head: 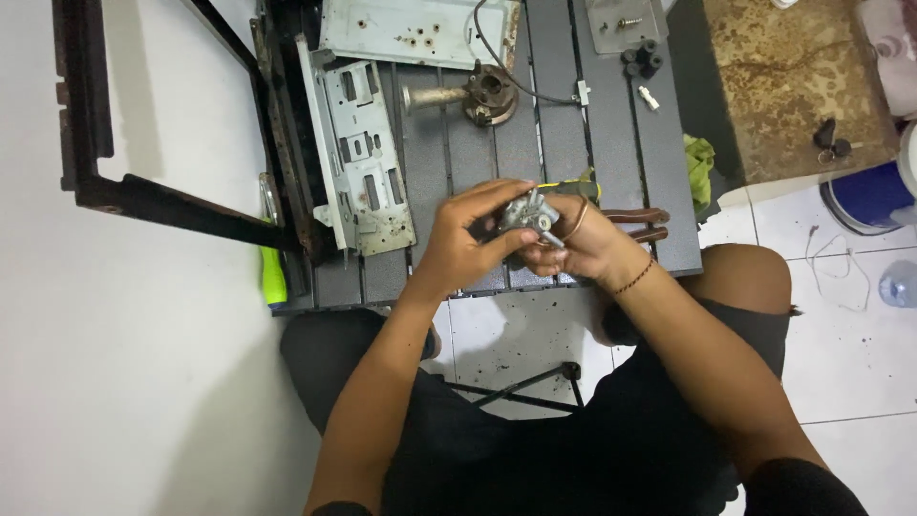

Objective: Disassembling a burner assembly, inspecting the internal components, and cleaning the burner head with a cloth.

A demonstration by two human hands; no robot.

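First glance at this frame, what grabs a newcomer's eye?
Dead centre, the left hand and right hand close together around a small grey metal part with a loop of copper tube, held just above the dark slatted table. Behind them on the table lie a rusty burner piece with a pipe stub and a perforated grey metal bracket to its left. A black frame juts out over the white floor at far left.

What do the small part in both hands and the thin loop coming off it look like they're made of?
Small grey valve-like part: seemingly cast metal, dull silvery sheen. Thin reddish-brown loop: likely copper tubing, by its colour. Left hand and right hand grip it.
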